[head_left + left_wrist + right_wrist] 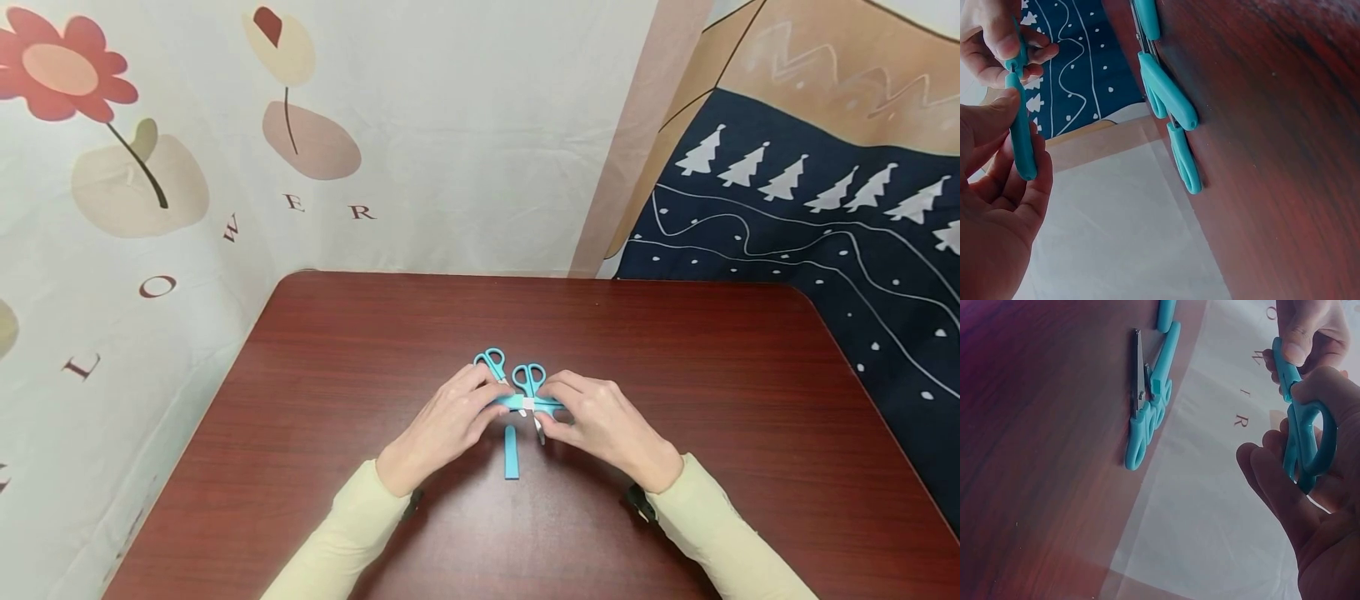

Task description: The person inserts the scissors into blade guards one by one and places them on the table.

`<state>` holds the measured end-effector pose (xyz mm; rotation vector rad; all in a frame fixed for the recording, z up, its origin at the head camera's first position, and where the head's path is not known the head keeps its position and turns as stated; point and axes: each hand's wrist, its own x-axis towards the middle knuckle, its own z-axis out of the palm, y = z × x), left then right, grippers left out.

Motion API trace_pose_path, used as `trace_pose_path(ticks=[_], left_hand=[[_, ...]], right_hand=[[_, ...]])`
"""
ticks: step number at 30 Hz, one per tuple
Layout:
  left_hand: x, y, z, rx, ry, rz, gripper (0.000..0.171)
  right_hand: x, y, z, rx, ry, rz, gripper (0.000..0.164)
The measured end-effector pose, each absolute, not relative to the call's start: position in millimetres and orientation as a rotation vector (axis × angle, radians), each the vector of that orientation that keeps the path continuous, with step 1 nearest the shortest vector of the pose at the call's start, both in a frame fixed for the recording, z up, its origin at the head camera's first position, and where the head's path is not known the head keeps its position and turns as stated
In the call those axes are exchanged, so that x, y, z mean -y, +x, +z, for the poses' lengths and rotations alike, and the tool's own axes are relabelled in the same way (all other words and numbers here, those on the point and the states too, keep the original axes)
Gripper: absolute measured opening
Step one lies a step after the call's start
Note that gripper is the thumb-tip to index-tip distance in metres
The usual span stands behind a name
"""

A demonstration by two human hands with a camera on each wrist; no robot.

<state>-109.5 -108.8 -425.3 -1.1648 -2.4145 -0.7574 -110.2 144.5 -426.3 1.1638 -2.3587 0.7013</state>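
At the head view's centre, the left hand's (456, 410) grip pinches a blue cap (1023, 147); the right hand's (600, 418) pinches scissors (1304, 428) by the handles, just beside the cap's end. On the table (322, 350), a left pair (496, 367) and a right pair (530, 387) lie handles-up; a loose cap (512, 454) lies just below.

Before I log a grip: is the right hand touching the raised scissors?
Touching: the right wrist view shows the right hand with its thumb pressing the raised scissors near their handles.
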Motion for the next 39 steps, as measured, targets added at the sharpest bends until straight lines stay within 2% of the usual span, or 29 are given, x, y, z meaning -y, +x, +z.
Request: trace_pose_path(ticks=[39], left_hand=[[105.6, -110.9, -425.9, 2.360, -1.194, -0.714, 0.018]], right_hand=[[-142.4, -110.5, -425.5, 2.360, 1.158, 0.689, 0.025]])
